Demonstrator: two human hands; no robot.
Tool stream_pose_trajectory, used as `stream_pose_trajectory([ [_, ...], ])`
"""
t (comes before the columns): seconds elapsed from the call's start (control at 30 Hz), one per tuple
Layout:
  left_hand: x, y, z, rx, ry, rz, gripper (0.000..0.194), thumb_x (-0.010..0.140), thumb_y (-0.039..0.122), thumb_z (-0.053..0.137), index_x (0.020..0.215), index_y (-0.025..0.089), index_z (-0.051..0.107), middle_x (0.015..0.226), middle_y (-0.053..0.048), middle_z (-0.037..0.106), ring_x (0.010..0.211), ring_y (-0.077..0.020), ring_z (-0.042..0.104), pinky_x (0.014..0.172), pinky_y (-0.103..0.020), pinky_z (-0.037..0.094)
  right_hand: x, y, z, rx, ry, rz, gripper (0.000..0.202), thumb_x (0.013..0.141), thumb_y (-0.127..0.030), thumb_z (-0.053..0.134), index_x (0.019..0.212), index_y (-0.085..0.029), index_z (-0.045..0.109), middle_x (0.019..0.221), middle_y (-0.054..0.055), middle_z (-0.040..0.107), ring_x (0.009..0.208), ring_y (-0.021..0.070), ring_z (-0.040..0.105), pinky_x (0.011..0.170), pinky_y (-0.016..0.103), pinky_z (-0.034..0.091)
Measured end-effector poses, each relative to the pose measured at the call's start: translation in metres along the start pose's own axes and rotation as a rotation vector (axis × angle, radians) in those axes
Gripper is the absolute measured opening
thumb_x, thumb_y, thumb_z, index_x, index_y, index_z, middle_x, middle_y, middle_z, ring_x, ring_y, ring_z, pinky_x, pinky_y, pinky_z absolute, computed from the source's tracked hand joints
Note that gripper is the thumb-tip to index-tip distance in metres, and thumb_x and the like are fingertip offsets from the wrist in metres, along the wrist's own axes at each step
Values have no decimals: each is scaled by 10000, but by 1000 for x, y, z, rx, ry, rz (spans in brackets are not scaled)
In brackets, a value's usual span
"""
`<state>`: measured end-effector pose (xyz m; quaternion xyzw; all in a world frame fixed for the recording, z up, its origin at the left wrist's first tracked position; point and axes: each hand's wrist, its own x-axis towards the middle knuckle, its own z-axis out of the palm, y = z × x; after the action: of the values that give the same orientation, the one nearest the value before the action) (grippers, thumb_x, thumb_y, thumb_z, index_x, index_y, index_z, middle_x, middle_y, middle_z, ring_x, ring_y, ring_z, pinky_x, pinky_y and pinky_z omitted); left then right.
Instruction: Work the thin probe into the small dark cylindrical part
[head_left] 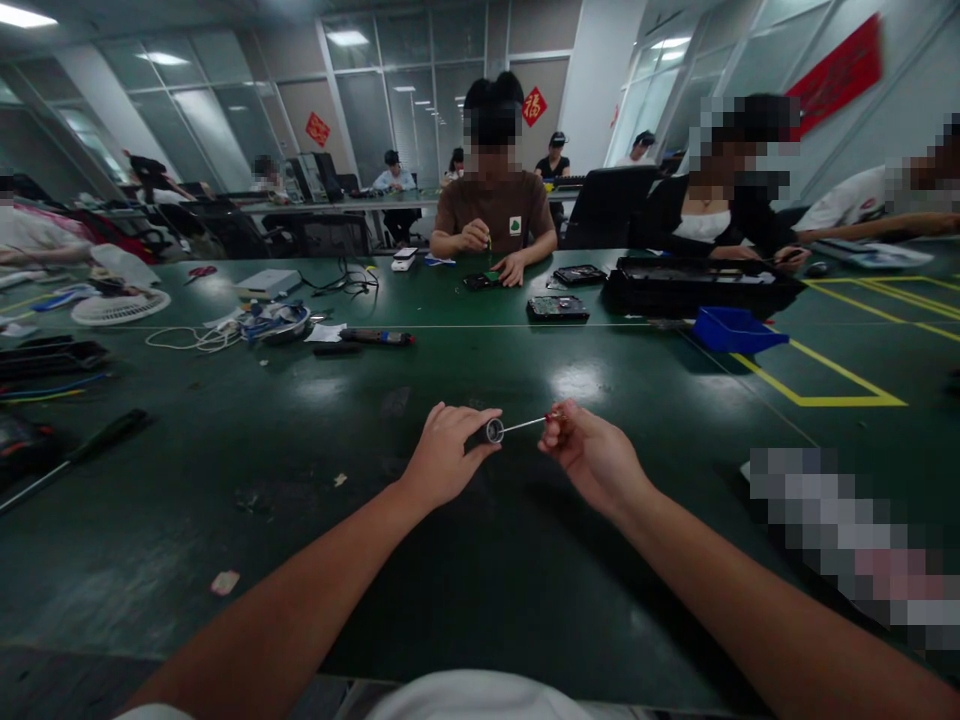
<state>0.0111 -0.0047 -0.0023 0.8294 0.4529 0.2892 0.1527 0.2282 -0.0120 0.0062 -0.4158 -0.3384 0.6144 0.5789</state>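
Between the thumb and fingers of my left hand (445, 455) is a small dark cylindrical part (494, 431), its round, pale-rimmed end turned to the right. My right hand (592, 450) is closed around the reddish handle of a thin screwdriver (523, 425). The metal shaft points left, and its tip meets the round end of the part; whether it sits inside a screw cannot be made out. Both hands are above the dark green tabletop (480, 600), close to my body.
A marker-like tool (377, 338) lies ahead, left of centre. Coiled cables (274, 322) and a white fan grille (120, 307) are farther left. A long screwdriver (109, 440) rests at left. A blue tray (739, 330) stands at right. Across the table, a person (495, 215) handles a circuit board.
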Motion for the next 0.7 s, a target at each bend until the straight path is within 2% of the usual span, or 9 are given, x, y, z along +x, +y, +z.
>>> stream_pose_trajectory([
  [0.1, 0, -1, 1, -1, -30, -23, 401, 939, 307, 650, 1336, 289, 592, 1237, -45, 683, 1212, -254, 581, 1174, -573, 257, -2, 2, 1, -35, 34, -123, 247, 831, -456, 710, 851, -221, 637, 696, -8, 603, 617, 154, 576, 626, 329, 551],
  [0.33, -1, -5, 3, -1, -18, -15, 411, 944, 318, 641, 1350, 295, 582, 1243, -44, 676, 1214, -251, 575, 1190, -578, 235, -5, 5, -1, -224, 118, -322, 252, 872, -473, 672, 900, -225, 640, 776, 4, 644, 688, 159, 616, 636, 324, 556],
  [0.57, 0, 0, 0, 20, -37, -44, 420, 933, 329, 657, 1345, 286, 587, 1210, -37, 686, 1189, -248, 586, 1186, -568, 254, -12, 5, -2, -513, 73, -500, 227, 952, -444, 575, 978, -224, 621, 803, 16, 676, 719, 174, 656, 702, 354, 541],
  [0.7, 0, 0, -2, 19, -41, -57, 422, 941, 328, 646, 1356, 285, 581, 1223, -40, 683, 1192, -251, 583, 1192, -578, 237, -17, 4, -2, -578, 48, -529, 217, 966, -432, 561, 1002, -228, 623, 812, 20, 694, 743, 182, 678, 716, 354, 539],
])
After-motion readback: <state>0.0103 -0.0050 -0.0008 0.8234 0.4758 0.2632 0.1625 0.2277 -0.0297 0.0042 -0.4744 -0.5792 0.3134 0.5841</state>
